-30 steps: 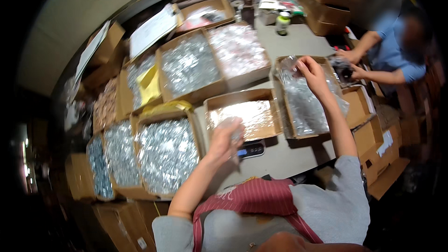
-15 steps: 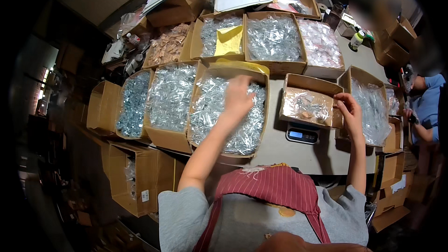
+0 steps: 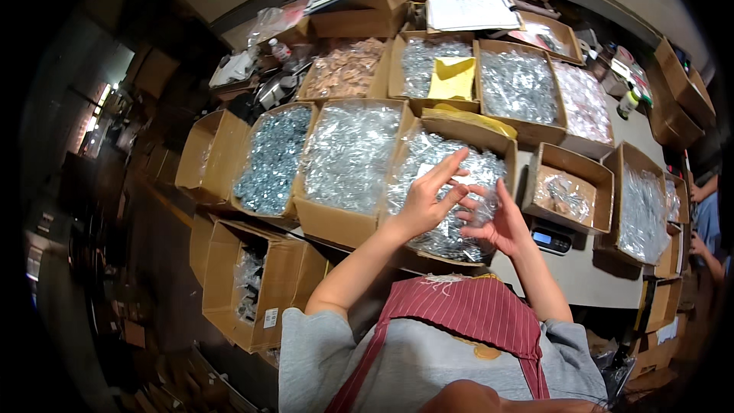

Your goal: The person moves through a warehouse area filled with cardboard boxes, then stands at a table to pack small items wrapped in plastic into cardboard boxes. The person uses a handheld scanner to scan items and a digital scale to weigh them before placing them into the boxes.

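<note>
Both my hands meet over a cardboard box point(image 3: 397, 159) filled with clear bags of shiny metal parts. My left hand point(image 3: 425, 203) has its fingers spread and touches a small clear plastic bag point(image 3: 479, 200). My right hand point(image 3: 501, 228) grips the same bag from the right. The bag is see-through, and what it holds I cannot make out. A small digital scale point(image 3: 550, 239) sits on the table just right of my right hand. Beside it is a smaller box point(image 3: 604, 183) with a few bagged parts.
Several open cartons of bagged metal hardware cover the table, one with a yellow bag point(image 3: 451, 78) on top. Papers point(image 3: 468, 9) lie on the far boxes. More cartons point(image 3: 229, 260) stand on the floor at left. Another person's arm point(image 3: 707, 210) shows at the right edge.
The view has swung left. My right hand left the small box by the scale and joined my left hand over the big box, with a clear bag now between them.
</note>
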The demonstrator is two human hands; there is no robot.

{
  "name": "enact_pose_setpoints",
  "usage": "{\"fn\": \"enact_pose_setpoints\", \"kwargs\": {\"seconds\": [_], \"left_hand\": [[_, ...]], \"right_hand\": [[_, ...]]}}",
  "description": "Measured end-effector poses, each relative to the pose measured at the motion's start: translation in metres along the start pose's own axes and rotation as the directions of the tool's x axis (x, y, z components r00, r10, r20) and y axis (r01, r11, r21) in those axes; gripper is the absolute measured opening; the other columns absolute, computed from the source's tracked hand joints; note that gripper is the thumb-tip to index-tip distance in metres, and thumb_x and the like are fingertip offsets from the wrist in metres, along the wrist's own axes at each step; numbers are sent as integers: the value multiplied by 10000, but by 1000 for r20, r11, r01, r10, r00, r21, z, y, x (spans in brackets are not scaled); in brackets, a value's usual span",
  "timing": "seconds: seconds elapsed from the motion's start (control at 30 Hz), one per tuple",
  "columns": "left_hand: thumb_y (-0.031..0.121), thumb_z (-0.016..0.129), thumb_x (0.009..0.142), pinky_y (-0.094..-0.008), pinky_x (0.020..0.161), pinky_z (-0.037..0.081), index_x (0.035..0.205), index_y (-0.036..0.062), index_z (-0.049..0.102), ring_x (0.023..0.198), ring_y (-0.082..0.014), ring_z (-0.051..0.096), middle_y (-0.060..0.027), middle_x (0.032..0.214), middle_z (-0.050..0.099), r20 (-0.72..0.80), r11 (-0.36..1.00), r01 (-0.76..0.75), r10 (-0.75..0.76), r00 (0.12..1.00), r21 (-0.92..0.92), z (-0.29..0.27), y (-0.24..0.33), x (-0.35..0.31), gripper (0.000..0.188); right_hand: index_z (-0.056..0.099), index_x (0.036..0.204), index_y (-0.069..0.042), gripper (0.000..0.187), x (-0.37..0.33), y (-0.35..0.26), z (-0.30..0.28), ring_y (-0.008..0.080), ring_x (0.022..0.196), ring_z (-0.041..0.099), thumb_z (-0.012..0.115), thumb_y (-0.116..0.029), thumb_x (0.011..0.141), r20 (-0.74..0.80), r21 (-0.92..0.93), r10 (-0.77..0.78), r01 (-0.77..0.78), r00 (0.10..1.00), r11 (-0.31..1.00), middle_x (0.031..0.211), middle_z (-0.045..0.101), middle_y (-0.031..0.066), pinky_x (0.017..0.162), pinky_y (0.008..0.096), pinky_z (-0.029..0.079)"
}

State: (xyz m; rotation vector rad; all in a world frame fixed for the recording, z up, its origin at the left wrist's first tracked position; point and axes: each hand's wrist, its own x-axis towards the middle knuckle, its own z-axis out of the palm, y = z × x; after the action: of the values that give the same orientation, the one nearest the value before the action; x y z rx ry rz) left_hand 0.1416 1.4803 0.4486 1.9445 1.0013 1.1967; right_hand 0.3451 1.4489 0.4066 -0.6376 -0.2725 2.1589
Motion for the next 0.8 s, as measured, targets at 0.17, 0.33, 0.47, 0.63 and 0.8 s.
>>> {"fn": "enact_pose_setpoints", "kwargs": {"seconds": [0.17, 0.33, 0.47, 0.63, 0.8], "left_hand": [[194, 704, 858, -425, 900, 505, 1235, 31, 611, 930, -292, 656, -157, 1102, 666, -341, 659, 175, 131, 931, 731, -109, -100, -24, 421], [206, 688, 848, -439, 790, 503, 1034, 18, 680, 844, -332, 634, -177, 923, 648, -373, 582, 436, -232, 898, 686, -192, -198, -63, 264], [217, 664, 880, -366, 698, 489, 947, 1, 706, 719, -266, 622, -146, 814, 677, -447, 834, 469, -314, 838, 291, -189, -193, -55, 231], [191, 592, 959, -310, 733, 498, 1051, -6, 718, 817, -151, 645, -87, 968, 733, -389, 917, 365, -399, 830, -163, -175, -150, -47, 252], [153, 625, 934, -355, 829, 534, 1100, 8, 709, 968, -220, 689, -152, 1147, 700, -137, 983, -26, 51, 989, 182, -150, -72, -55, 235]], "right_hand": [[578, 992, -46, 508, 28, 25, 16, 287, 808, 671, 448, -537, 992, -22, 42, -65, 66, 998, 997, 934, 597, 128, 777, 560, 604], [571, 836, -58, 510, 60, 43, 30, 250, 787, 643, 438, -525, 993, 132, -58, 36, -29, 991, 998, 875, 568, 107, 707, 512, 615], [596, 876, -39, 307, 80, 61, 50, 228, 806, 636, 529, -335, 925, 96, -103, 18, -8, 995, 995, 875, 585, 93, 687, 437, 590], [573, 1156, 20, 394, 98, 80, 55, 220, 819, 628, 529, -144, 801, 18, -147, -14, 16, 1000, 989, 902, 603, 91, 750, 429, 587], [516, 1277, 18, 474, 103, 94, 65, 211, 809, 646, 515, -338, 965, 155, -194, -21, 52, 988, 980, 930, 634, 120, 581, 358, 572]]}}
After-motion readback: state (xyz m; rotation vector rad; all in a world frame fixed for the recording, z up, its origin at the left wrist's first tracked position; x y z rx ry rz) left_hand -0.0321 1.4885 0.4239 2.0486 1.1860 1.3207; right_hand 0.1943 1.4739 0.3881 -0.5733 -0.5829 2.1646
